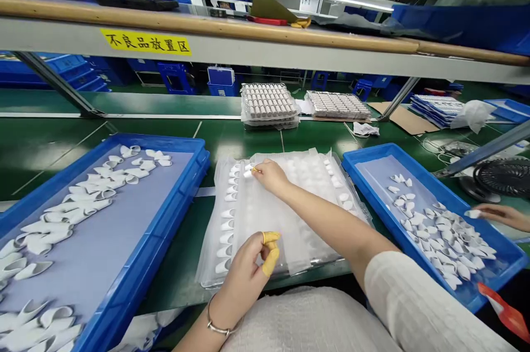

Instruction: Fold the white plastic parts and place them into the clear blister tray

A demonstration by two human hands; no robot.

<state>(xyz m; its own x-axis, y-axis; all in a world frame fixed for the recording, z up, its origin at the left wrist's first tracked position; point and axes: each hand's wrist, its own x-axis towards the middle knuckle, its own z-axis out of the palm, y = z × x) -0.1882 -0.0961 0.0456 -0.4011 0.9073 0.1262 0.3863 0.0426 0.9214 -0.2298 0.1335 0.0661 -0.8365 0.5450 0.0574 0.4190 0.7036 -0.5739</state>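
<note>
Right hand (270, 175) reaches far-left across clear plastic blister tray (290, 214) on green counter (62, 142), pinching small white curved plastic piece (247, 173) over left pocket column. Left hand (248, 269), yellow finger cots, loosely curled, empty, resting on tray's near edge.

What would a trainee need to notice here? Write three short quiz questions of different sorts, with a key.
1. True or false: the right hand holds a small white part over the clear blister tray.
2. Which hand wears yellow finger cots? A) left B) right
3. Fill in: loose white parts lie in ____ bins on either side.

Key: 1 true. 2 A, the left hand. 3 blue.
</note>
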